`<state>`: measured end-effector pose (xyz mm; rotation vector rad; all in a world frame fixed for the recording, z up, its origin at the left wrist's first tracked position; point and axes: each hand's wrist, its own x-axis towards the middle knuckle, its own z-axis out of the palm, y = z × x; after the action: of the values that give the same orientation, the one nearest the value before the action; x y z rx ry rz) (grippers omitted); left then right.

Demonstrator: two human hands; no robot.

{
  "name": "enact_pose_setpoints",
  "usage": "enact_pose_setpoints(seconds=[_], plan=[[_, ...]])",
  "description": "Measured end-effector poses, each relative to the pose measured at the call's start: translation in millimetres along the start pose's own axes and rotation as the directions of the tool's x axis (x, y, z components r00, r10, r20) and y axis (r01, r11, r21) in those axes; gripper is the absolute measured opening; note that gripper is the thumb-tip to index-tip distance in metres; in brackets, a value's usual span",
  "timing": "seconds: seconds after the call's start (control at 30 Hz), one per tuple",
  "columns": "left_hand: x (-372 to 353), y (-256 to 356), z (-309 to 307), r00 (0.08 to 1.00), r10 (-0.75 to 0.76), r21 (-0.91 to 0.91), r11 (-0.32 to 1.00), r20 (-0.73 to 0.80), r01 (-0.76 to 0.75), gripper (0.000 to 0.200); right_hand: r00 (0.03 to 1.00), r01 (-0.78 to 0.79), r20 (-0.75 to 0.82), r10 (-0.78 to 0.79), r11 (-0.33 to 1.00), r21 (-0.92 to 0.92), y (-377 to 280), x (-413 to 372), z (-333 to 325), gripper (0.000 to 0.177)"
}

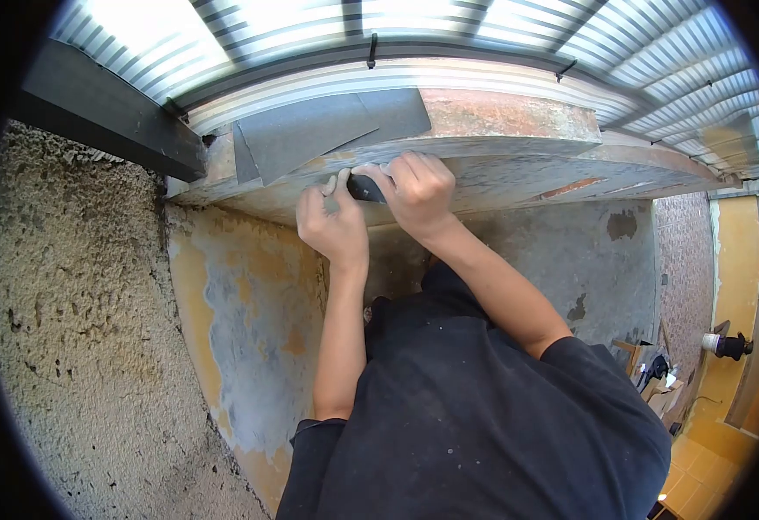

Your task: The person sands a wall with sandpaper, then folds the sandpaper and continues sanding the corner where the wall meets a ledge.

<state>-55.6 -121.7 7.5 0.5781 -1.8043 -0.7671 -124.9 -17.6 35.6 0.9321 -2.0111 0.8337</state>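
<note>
Both hands are raised together at the patchy wall (501, 173) below its top ledge (509, 117). Between them is a small dark sheet (365, 188). My left hand (334, 221) pinches the sheet's left edge between thumb and fingers. My right hand (418, 191) has its fingers curled, with the thumb on the sheet's upper right part. Larger dark grey sheets (310, 130) lie on the ledge just above my hands, one overlapping the other and hanging over the edge.
A dark metal beam (110, 108) meets the wall at upper left, beside a rough wall (84, 329). Corrugated translucent panels (449, 22) stand above the ledge. Scraps and tools (654, 368) lie on the floor at right, near a yellow wall (737, 286).
</note>
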Motion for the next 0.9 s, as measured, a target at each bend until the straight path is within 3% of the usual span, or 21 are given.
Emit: enact_pose_setpoints(seconds=[0.1,0.2,0.4,0.47,0.6,0.7,0.83,0.9], plan=[[-13,15,13,0.999,-0.023,0.019,1.0,0.028,0.023,0.026,1.0,-0.003,0.008,0.003,1.0,-0.029,20,-6,-19,0.039],[-25,32,32,0.979,0.09,-0.058,0.995,0.181,-0.081,0.021,1.0,-0.016,-0.017,0.014,0.997,-0.074,45,-14,-43,0.038],[-16,23,18,0.98,0.098,-0.075,0.993,0.171,-0.086,0.021,1.0,-0.018,-0.02,0.016,0.995,-0.102,27,-12,-25,0.038],[-8,9,4,0.993,-0.012,0.048,0.999,0.122,0.006,0.024,1.0,-0.012,-0.013,0.011,0.995,-0.099,13,-11,-11,0.037],[-12,10,14,0.997,-0.031,-0.036,0.999,0.074,0.033,0.026,1.0,-0.031,0.001,0.031,0.998,-0.047,15,-9,-14,0.036],[-21,31,27,0.98,0.073,-0.041,0.997,0.188,-0.067,0.027,0.999,-0.034,0.018,0.036,0.995,-0.097,36,-12,-42,0.033],[-25,41,36,0.967,0.063,-0.095,0.995,0.246,-0.04,0.025,0.995,-0.092,-0.036,0.088,0.985,-0.144,47,-14,-51,0.03],[-19,37,30,0.977,0.074,-0.083,0.995,0.199,-0.059,0.022,0.997,-0.08,-0.031,0.076,0.986,-0.146,44,-11,-44,0.029]])
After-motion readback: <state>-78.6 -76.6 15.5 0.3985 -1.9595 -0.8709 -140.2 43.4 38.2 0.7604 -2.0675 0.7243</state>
